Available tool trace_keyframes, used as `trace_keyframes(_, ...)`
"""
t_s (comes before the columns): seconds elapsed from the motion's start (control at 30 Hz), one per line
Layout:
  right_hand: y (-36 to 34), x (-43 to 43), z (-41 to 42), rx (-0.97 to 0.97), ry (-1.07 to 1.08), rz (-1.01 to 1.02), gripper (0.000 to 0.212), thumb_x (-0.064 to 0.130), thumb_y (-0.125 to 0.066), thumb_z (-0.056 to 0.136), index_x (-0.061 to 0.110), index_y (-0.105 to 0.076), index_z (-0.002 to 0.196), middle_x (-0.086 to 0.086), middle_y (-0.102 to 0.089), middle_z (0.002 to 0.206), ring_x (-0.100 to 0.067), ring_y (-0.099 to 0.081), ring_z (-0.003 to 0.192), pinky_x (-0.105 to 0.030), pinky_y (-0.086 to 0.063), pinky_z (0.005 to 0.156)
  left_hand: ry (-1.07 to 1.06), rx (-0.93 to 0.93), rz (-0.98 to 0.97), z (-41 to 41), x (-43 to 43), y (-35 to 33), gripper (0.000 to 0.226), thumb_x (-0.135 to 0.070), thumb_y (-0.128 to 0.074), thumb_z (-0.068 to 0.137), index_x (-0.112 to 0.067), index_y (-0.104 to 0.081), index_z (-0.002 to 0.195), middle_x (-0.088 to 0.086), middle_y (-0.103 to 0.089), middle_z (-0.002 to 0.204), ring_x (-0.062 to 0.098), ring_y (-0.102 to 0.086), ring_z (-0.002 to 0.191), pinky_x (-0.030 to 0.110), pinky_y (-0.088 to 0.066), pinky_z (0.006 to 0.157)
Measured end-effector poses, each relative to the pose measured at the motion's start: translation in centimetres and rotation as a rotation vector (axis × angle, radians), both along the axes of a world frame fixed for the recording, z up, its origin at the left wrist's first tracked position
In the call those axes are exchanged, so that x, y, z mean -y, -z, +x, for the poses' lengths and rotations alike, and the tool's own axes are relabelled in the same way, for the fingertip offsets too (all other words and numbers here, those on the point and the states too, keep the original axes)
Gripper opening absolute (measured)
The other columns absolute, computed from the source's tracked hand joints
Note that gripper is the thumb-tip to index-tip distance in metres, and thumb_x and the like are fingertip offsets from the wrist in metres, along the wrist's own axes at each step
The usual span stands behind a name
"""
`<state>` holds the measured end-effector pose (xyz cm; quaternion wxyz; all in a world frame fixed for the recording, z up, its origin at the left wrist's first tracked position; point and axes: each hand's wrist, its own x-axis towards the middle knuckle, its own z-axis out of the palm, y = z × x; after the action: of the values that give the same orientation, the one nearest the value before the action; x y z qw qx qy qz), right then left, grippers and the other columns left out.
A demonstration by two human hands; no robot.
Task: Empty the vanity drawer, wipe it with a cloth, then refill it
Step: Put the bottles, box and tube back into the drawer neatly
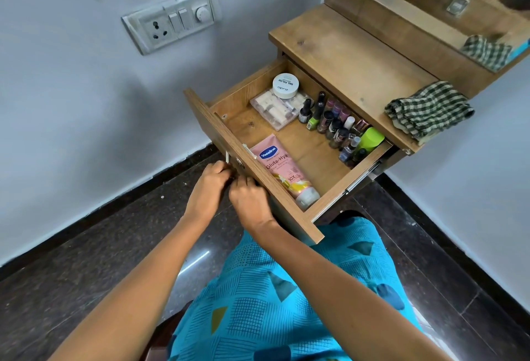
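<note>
Nearest, the left hand [210, 185] and right hand [249, 200] each have a closed grip on the handle [227, 157] of the open drawer [218, 131]. It is full: tube [282, 170], box [272, 108], jar [285, 85], bottles [334, 125]. Beyond, the cloth [427, 109] lies on the worktop [344, 53].

green-checked cloth [427, 109], pink tube [282, 167]

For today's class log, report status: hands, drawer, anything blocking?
Left hand, right hand at drawer front, fingers curled, grip unclear. Drawer open, full. Cloth on vanity top. Nothing blocking.
</note>
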<state>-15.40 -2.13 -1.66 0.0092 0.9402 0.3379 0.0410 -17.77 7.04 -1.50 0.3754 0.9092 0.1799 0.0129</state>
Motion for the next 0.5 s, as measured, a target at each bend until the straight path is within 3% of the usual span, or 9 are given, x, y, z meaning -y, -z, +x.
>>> trace_keyframes(0.1, 0.2, 0.3, 0.5, 0.022, 0.006, 0.014, 0.021, 0.03, -0.085, 0.043, 0.022, -0.067, 0.051, 0.009, -0.061, 0.051, 0.002, -0.056, 0.048, -0.012, -0.039, 0.04, -0.004, -0.022, -0.01, 0.4, 0.2, 0.1, 0.026, 0.001, -0.043, 0.091, 0.002, -0.059, 0.112, 0.02, -0.055, 0.117, 0.022, -0.04, 0.108, 0.036, -0.034, 0.095)
trace_keyframes(0.3, 0.1, 1.3, 2.2, -0.027, 0.022, 0.012, 0.032, 0.026, -0.091, 0.032, 0.018, -0.069, 0.054, 0.005, -0.064, 0.053, -0.001, -0.06, 0.048, -0.014, -0.044, 0.04, -0.063, 0.018, -0.133, 2.3, 1.4, -0.4, 0.02, -0.015, -0.04, 0.092, -0.011, -0.058, 0.085, 0.017, -0.053, 0.097, 0.019, -0.05, 0.089, 0.036, -0.04, 0.085)
trace_keyframes(0.43, -0.3, 2.3, 3.9, 0.013, 0.053, 0.06, 0.028, 0.024, -0.089, 0.033, 0.019, -0.066, 0.05, 0.007, -0.062, 0.051, -0.001, -0.059, 0.046, -0.014, -0.041, 0.036, -0.042, -0.048, -0.136, 4.3, 2.1, -0.4, 0.021, -0.005, -0.04, 0.092, 0.0, -0.059, 0.098, 0.024, -0.053, 0.11, 0.035, -0.048, 0.105, 0.045, -0.038, 0.092)
trace_keyframes(0.5, -0.7, 2.6, 4.9, 0.02, 0.053, 0.044, 0.029, 0.024, -0.088, 0.032, 0.02, -0.065, 0.048, 0.007, -0.061, 0.05, 0.0, -0.058, 0.045, -0.014, -0.038, 0.034, -0.017, -0.017, -0.111, 5.2, 2.7, -0.5, 0.019, -0.005, -0.04, 0.092, 0.0, -0.058, 0.093, 0.023, -0.052, 0.106, 0.035, -0.048, 0.103, 0.046, -0.039, 0.091)
